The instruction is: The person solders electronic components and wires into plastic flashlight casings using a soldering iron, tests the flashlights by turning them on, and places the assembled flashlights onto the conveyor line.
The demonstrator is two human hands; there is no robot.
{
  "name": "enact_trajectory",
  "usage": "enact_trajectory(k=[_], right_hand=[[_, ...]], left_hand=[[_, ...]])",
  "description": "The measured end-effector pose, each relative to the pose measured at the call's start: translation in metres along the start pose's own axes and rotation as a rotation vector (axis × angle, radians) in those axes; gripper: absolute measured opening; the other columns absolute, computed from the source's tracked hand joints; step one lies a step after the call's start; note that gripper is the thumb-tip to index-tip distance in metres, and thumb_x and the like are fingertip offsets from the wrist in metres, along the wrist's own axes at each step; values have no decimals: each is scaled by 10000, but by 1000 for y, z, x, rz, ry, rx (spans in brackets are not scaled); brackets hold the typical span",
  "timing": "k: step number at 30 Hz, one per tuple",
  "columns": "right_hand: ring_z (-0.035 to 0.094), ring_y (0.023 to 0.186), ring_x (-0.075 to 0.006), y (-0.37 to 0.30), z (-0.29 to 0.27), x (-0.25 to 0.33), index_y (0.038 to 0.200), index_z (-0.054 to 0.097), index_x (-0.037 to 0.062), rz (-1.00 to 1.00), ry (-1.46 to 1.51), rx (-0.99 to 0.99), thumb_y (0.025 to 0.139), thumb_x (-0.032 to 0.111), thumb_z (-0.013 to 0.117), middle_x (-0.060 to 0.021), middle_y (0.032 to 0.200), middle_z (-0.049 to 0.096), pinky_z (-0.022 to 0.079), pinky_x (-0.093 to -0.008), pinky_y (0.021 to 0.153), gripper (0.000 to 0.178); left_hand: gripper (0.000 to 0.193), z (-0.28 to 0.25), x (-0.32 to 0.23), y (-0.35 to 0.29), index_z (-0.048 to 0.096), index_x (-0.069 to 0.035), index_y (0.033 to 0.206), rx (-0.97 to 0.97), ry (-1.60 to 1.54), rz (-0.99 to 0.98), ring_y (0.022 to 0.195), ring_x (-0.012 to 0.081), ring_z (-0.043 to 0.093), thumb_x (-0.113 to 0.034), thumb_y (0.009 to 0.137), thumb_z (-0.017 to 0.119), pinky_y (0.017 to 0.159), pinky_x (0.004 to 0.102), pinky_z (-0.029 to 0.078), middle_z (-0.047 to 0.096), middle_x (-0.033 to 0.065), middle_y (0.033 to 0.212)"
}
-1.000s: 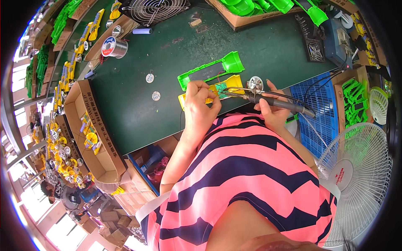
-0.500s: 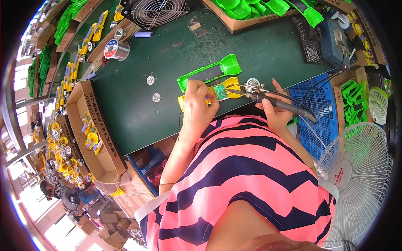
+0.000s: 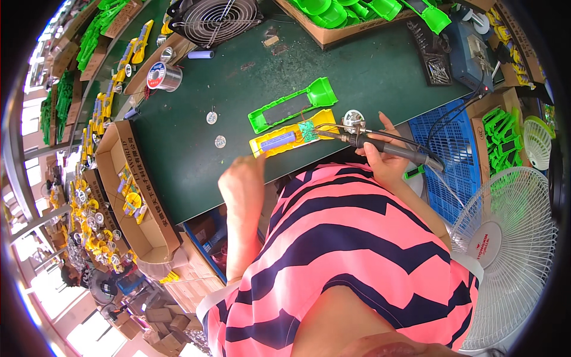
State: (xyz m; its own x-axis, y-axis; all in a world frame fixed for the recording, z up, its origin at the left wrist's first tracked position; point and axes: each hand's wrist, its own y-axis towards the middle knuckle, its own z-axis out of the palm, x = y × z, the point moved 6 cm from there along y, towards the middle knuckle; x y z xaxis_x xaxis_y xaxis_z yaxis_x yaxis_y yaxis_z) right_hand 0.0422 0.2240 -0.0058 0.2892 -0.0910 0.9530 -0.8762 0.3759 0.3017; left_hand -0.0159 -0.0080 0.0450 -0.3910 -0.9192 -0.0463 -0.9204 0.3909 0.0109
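My right hand (image 3: 383, 156) grips a dark soldering iron (image 3: 392, 149) with a thin metal tube alongside it. Its tip points left, to the wired end of a small green circuit board (image 3: 308, 131). This board lies in a yellow flashlight casing half (image 3: 290, 129) together with a purple battery cell (image 3: 277, 141). Just off the casing's left end is my left hand (image 3: 241, 181), fingers curled closed; what they may hold is hidden. A green casing half (image 3: 291, 107) lies beyond the yellow one, joined by thin wires. A round silver reflector (image 3: 353, 118) sits right of the board.
Two small round discs (image 3: 216, 130) lie left of the casings. A solder spool (image 3: 164, 77) and metal-guarded fan (image 3: 217, 19) stand farther back. A cardboard box (image 3: 134, 190) sits left, a blue soldering station (image 3: 470, 59) back right, a white fan (image 3: 505, 250) lower right.
My left hand has moved left and toward me, off the yellow casing, uncovering the battery cell. The right hand with the soldering iron has shifted only slightly in the picture.
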Motion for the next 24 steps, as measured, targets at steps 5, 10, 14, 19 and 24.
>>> enact_trajectory(k=[5, 10, 14, 19, 24], right_hand=[[606, 629, -87, 2, 4, 2, 868, 566, 6, -13, -23, 31, 733, 21, 624, -35, 600, 625, 206, -453, 1025, 148], [606, 628, -86, 2, 1, 0, 867, 563, 7, 64, -5, 10, 736, 20, 623, -33, 588, 622, 204, -456, 1026, 145], [603, 627, -83, 2, -2, 2, 866, 557, 11, 68, 2, 13, 738, 17, 619, -26, 574, 618, 204, -458, 1026, 143], [602, 632, -77, 3, -2, 0, 867, 553, 14, 120, -11, 25, 737, 11, 618, -26, 574, 618, 198, -454, 1031, 145], [604, 628, -75, 3, 1, 3, 865, 552, 14, 103, 9, 26, 733, 2, 616, -24, 570, 614, 197, -448, 1034, 146]], left_hand=[[128, -16, 3, 9, 659, -62, 792, -458, -231, 32, 700, 220, 590, -21, 670, 649, 626, 307, 472, 617, 90, 858], [197, 4, -29, 17, 659, -65, 831, -413, -525, 222, 679, 208, 565, -9, 642, 667, 602, 301, 443, 581, 58, 774], [193, 10, -38, 20, 643, -60, 812, -415, -501, 305, 643, 205, 534, -14, 626, 664, 567, 319, 424, 534, 45, 718], [190, 9, -45, 19, 642, -56, 803, -374, -326, 400, 618, 207, 527, -13, 619, 661, 555, 312, 424, 532, 40, 718], [238, 8, -50, 20, 609, -17, 858, -299, -266, 486, 651, 201, 510, -63, 629, 566, 600, 311, 420, 470, 59, 732]])
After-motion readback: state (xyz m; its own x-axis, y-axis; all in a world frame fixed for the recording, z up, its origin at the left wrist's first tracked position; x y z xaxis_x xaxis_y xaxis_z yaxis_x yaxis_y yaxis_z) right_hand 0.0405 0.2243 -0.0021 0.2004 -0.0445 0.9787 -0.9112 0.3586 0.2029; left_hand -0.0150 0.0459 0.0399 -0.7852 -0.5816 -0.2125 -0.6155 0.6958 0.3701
